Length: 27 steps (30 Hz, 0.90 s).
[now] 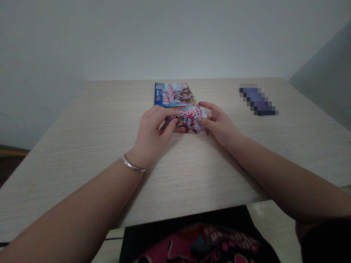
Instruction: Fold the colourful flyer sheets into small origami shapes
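A small printed leaflet [189, 120] in blue, white and red is between my two hands, its surface bent or folded. My left hand [156, 128], with a silver bangle at its wrist, pinches the leaflet's left side between thumb and fingers. At the right side my right hand [218, 124] grips the edge, thumb on top and the other fingers partly hidden behind. Just beyond lies a flat blue leaflet [171, 94] with similar red-and-white lettering and small pictured figures. I cannot tell whether the two pieces are joined.
Both forearms reach over a pale wood-grain table [82, 146]. A dark phone-like object [257, 100], pixelated, lies at the back right. White walls [175, 40] stand behind the table. Dark clothing with a pink print [203, 244] shows below the near edge.
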Available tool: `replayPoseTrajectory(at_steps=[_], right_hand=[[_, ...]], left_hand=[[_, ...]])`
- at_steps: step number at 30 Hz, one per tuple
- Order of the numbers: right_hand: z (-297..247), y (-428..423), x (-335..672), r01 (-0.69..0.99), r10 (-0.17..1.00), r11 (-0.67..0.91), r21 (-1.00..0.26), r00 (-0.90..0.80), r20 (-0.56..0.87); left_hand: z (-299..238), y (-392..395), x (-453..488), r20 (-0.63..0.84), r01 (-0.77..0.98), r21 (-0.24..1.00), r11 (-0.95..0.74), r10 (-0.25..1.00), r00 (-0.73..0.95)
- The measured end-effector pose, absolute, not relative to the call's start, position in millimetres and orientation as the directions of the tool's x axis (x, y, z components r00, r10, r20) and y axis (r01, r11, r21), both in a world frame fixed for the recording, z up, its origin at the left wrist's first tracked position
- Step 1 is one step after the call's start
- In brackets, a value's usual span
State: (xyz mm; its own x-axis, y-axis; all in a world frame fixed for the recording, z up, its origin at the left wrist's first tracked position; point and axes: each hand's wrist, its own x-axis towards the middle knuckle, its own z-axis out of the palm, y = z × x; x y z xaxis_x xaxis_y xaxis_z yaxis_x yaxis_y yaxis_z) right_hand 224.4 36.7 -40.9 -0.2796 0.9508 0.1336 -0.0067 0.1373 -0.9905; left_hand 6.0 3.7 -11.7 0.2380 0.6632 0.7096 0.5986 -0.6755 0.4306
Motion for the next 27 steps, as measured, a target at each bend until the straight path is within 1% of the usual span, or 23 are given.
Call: replayPoseTrajectory(at_steps=[4, 8, 11, 14, 16, 19, 23, 27], right_hand=[[-36, 34, 223, -0.033, 0.944, 0.192, -0.981, -0.268, 0.193], [-34, 30, 222, 0.011, 0.937, 0.232, -0.973, -0.271, 0.220], [-32, 28, 221, 0.017, 0.932, 0.239, -0.971, -0.283, 0.224], [-31, 28, 221, 0.002, 0.943, 0.187, -0.982, -0.280, 0.179], [-30, 29, 220, -0.007, 0.946, 0.136, -0.991, -0.296, 0.132], [-31, 30, 220, -0.032, 0.935, 0.080, -0.996, -0.344, 0.086], [-32, 31, 222, -0.137, 0.934, 0.057, -0.989, -0.342, 0.101], [-34, 32, 226, -0.142, 0.937, 0.063, -0.988, -0.332, 0.108]], left_hand=[[-12, 6, 4, 0.743, 0.626, 0.372, -0.685, 0.624, 0.242], [-9, 4, 1, 0.699, 0.684, 0.307, -0.662, 0.645, 0.309], [-7, 1, -1, 0.707, 0.742, 0.193, -0.642, 0.615, 0.348], [-7, -1, -2, 0.701, 0.763, 0.096, -0.640, 0.587, 0.404], [-7, -1, -2, 0.696, 0.766, 0.090, -0.637, 0.590, 0.409], [-8, 1, -3, 0.706, 0.767, 0.129, -0.629, 0.601, 0.375], [-9, 8, -8, 0.672, 0.764, 0.170, -0.622, 0.641, 0.372], [-10, 15, -11, 0.651, 0.796, 0.163, -0.583, 0.670, 0.357]])
